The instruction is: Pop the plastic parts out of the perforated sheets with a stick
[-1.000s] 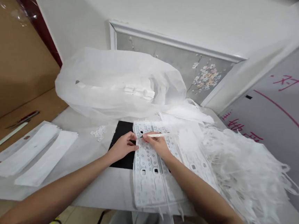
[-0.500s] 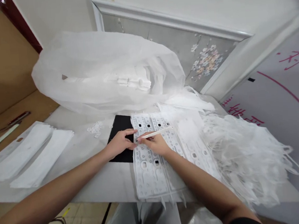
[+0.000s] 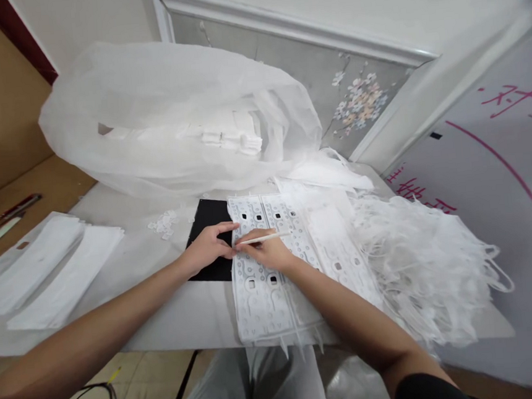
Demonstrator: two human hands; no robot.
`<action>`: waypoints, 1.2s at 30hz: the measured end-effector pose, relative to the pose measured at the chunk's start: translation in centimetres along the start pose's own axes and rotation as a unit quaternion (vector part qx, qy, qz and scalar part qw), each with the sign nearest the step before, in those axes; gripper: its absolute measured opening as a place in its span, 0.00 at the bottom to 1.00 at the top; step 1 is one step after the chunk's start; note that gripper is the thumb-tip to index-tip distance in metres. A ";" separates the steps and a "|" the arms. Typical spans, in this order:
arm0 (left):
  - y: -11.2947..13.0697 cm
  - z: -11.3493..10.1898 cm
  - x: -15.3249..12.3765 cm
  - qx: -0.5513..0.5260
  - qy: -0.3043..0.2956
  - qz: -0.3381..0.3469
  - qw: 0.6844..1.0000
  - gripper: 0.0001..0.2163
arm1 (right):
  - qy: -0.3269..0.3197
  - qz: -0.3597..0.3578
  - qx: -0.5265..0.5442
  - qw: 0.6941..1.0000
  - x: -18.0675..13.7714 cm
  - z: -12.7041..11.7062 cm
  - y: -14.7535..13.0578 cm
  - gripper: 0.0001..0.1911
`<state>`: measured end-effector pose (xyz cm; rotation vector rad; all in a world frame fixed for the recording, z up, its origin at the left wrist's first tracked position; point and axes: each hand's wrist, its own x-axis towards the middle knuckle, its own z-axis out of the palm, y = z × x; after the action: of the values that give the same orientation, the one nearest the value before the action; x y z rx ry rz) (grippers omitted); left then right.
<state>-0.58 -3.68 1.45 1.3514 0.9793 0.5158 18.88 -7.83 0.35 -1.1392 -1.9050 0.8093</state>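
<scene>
A long white moulded sheet [image 3: 262, 296] full of small round pieces and square holes lies over a black mat [image 3: 207, 220] at the table's front. My right hand [image 3: 266, 255] rests on the sheet, closed around a thin white stick [image 3: 269, 237] whose tip points left onto the sheet's edge. My left hand [image 3: 209, 246] lies on the mat with its fingers curled against the sheet's left edge, close to the stick's tip. More sheets of the same kind [image 3: 330, 243] lie beside it on the right.
A big translucent white bag [image 3: 170, 121] fills the table's back. A heap of thin white trimmings [image 3: 421, 266] covers the right side. White flat packets [image 3: 49, 274] lie at left, small loose white bits [image 3: 162, 223] near the mat. Tools [image 3: 6, 213] rest on the brown surface.
Both hands have slid toward me along the sheet's left edge, the stick's tip now lower on the sheet. The view has shifted up and right.
</scene>
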 end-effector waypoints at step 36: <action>0.7 0.1 -0.2 0.009 -0.036 0.023 0.999 0.42 | -0.005 0.039 0.050 0.998 0.5 0.0 0.5 0.11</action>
<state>-0.52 -3.76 2.15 1.4017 0.8974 0.4896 18.93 -7.17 0.14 -1.1558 -1.8164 0.9454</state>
